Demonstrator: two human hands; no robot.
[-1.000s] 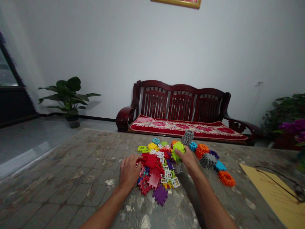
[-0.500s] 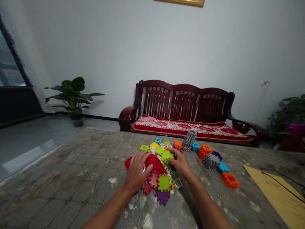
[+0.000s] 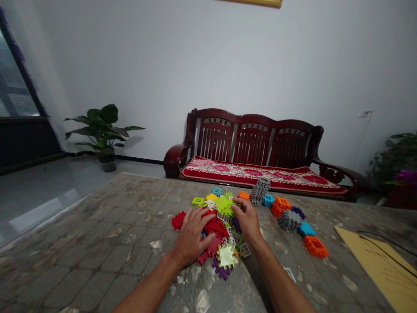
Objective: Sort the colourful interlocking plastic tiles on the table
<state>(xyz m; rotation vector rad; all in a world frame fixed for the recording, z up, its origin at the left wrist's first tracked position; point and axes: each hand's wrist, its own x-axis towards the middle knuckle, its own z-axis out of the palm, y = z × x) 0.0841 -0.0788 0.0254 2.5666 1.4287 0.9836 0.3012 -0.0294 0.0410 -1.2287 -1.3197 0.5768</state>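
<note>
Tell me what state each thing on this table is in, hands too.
left hand, spread flat on the red pieces.
right hand, fingertips on a green piece, grip unclear.
loose pieces, jumbled in a heap.
grey stack, upright, untouched.
orange stack, lying apart from the heap.
yellow sheet, lying flat.

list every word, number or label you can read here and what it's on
Nothing here can be read.
Yellow sheet: faint marks, too blurred to read.
Picture frame: cut off at the top edge, nothing legible.
Plastic tiles: no print visible.
</note>
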